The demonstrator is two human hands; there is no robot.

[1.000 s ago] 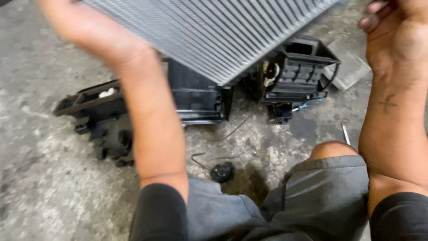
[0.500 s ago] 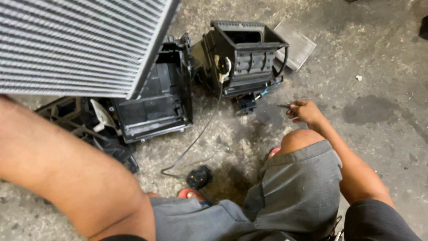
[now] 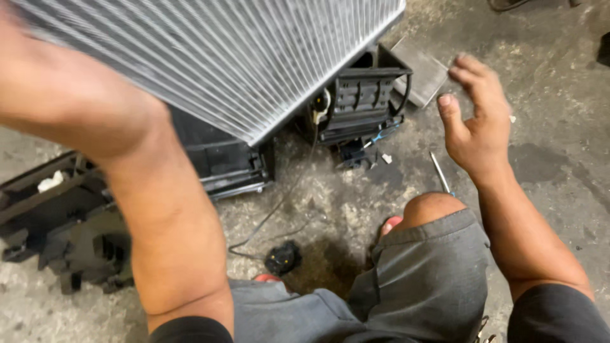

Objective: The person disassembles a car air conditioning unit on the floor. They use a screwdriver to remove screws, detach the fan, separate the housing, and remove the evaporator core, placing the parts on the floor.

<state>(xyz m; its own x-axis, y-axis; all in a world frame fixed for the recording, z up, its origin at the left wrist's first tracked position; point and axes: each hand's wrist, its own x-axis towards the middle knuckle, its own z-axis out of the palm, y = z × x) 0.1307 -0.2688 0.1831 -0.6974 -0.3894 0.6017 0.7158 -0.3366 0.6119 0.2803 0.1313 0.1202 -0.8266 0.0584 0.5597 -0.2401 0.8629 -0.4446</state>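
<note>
My left arm reaches up to the upper left, where my left hand [image 3: 22, 76] is blurred at the frame edge and carries a large silver finned metal core [image 3: 241, 57]. The core is tilted in the air above the black plastic housings. My right hand [image 3: 476, 121] hovers on the right with fingers spread and nothing in it, above a thin screwdriver [image 3: 440, 173] that lies on the concrete by my knee [image 3: 432, 206].
A black vented housing [image 3: 365, 98] stands behind the core, with a grey flat panel [image 3: 422, 76] beside it. A second black housing [image 3: 222, 162] and a dark ducted part [image 3: 63, 235] lie to the left. A thin cable [image 3: 279, 203] leads to a small black piece [image 3: 281, 258].
My right hand has risen from the floor beside the screwdriver and opened in the air. The finned core has swung to the right across the view.
</note>
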